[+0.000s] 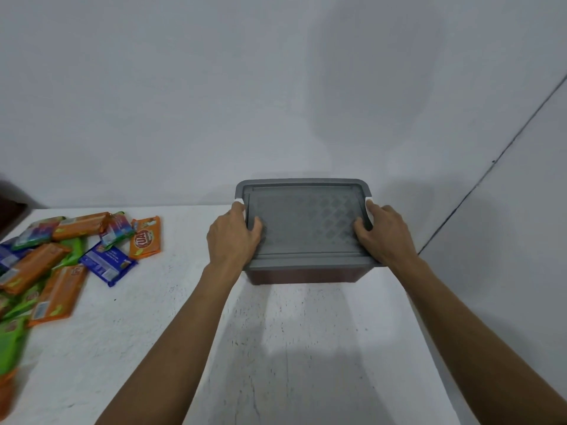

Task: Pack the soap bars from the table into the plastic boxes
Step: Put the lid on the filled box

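Head view: left hand point(234, 237) and right hand point(385, 233) clasp the short edges of a rectangular brown plastic box point(306, 274), fingers curled over its grey lattice-textured lid point(303, 222). Glossy wrapped soap bars point(61, 256) lie heaped at far left on the speckled white table point(153, 317).

The lidded plastic box point(302, 231) sits on the table point(306, 348), against the wall point(276, 87). The soap bars point(61, 259) lie heaped well to its left.

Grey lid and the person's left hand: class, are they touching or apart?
Touching. The head view shows the left hand gripping the grey lid's left edge, its thumb pressed on top.
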